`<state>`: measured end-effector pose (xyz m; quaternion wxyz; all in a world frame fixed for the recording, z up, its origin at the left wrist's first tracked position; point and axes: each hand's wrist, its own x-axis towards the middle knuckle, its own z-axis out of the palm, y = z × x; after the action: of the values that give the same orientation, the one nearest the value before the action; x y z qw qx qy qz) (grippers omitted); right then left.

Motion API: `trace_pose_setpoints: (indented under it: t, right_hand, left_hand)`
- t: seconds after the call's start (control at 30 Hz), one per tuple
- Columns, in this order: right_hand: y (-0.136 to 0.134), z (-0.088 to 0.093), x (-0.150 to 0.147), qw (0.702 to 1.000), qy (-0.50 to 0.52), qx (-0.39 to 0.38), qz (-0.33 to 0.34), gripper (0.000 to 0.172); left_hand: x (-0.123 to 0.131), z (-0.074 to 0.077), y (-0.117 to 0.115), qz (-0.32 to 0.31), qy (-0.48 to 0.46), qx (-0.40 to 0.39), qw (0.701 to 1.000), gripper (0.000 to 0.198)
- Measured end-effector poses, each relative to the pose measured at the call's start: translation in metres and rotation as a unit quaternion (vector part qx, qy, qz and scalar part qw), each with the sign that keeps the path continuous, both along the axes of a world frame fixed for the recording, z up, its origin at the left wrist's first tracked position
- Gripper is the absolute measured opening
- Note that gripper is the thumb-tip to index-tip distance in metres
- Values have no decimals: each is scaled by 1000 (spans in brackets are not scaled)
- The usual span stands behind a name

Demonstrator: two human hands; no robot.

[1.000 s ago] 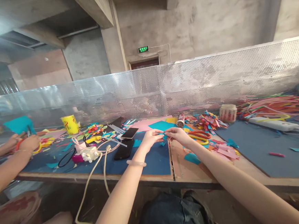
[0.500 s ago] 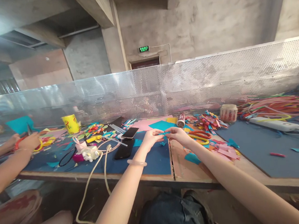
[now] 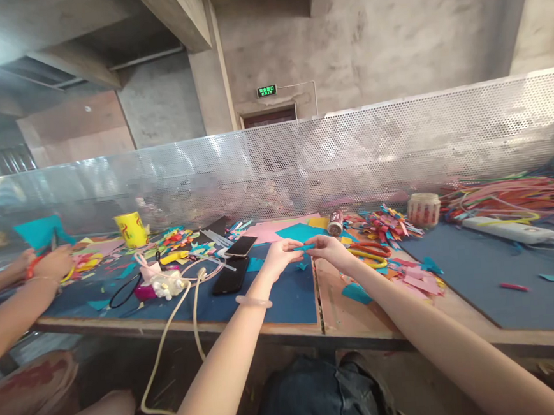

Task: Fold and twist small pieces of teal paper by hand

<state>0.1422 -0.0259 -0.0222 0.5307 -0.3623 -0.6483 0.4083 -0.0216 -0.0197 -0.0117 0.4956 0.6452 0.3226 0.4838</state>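
Observation:
My left hand (image 3: 281, 256) and my right hand (image 3: 331, 250) meet above the middle of the table, both pinching one small teal paper piece (image 3: 305, 247) between the fingertips. A pale bracelet sits on my left wrist. Just behind the hands lies a teal paper sheet (image 3: 300, 232) on pink paper. Red and yellow scissors (image 3: 371, 252) lie right of my right hand. Two dark phones (image 3: 233, 265) rest left of my left hand.
A person's hands (image 3: 46, 264) work with teal paper at the far left. A yellow cup (image 3: 130, 230), a white cable (image 3: 171, 331), paper scraps (image 3: 414, 280), a white jar (image 3: 422, 209), a power strip (image 3: 506, 229) and coloured strips (image 3: 511, 195) cover the table. A perforated metal screen (image 3: 350, 157) backs it.
My fingers shifted slightly on the teal piece, which now shows a little more between the hands. The person at the left moved their hands a bit.

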Motion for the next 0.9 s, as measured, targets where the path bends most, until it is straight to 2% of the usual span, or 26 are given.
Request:
trace_pose_setpoints:
  t: [0.17, 0.43, 0.67, 0.9]
  right_hand:
    - [2, -1, 1, 1000, -7, 10, 2, 28]
    - [-3, 2, -2, 999, -44, 3, -15, 26]
    - [-5, 4, -3, 983, -143, 93, -64, 25]
    - [0, 3, 1, 984, -141, 71, -83, 27]
  left_hand:
    - [0, 0, 0, -2, 3, 0, 1000, 21]
    - [0, 1, 0, -2, 16, 1, 1000, 30]
    - [3, 1, -2, -2, 28, -16, 999, 35]
    - [2, 3, -4, -3, 24, -24, 999, 34]
